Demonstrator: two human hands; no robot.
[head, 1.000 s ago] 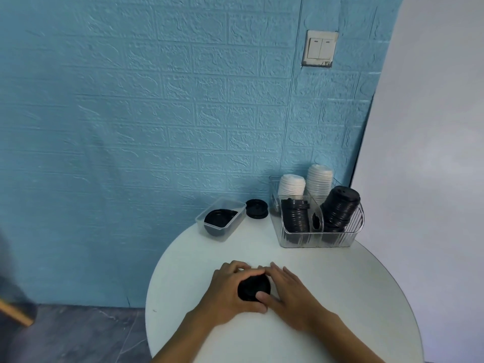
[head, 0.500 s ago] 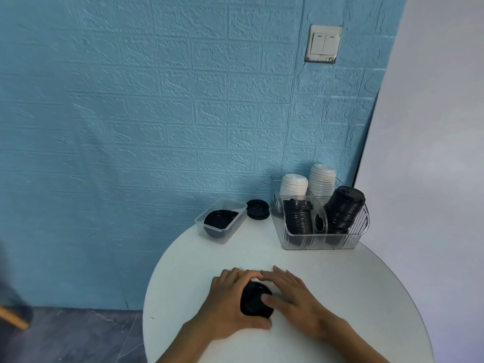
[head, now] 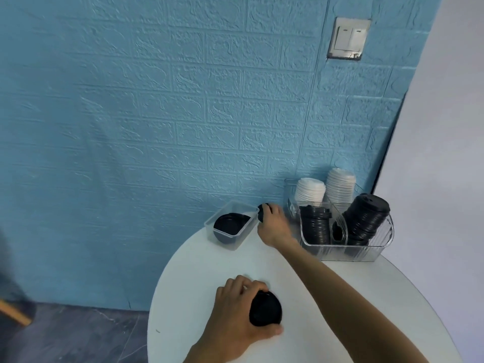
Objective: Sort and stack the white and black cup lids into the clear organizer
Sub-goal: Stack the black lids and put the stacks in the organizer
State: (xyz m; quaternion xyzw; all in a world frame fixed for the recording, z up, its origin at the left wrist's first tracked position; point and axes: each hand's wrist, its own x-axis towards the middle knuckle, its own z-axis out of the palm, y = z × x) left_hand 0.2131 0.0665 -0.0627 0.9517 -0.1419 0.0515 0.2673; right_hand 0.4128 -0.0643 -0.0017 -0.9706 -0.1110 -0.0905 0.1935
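Black lids [head: 265, 310], white table [head: 199, 271], blue wall [head: 157, 113]

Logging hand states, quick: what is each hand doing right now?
Left hand: grips a black lid stack on the table.
Right hand: grips a black lid beside the organizer.

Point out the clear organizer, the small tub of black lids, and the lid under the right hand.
clear organizer [head: 366, 251]: head view, front wall.
small tub [head: 237, 242]: head view, its near clear wall.
black lid [head: 262, 214]: head view, edge showing left of the right hand [head: 273, 226].
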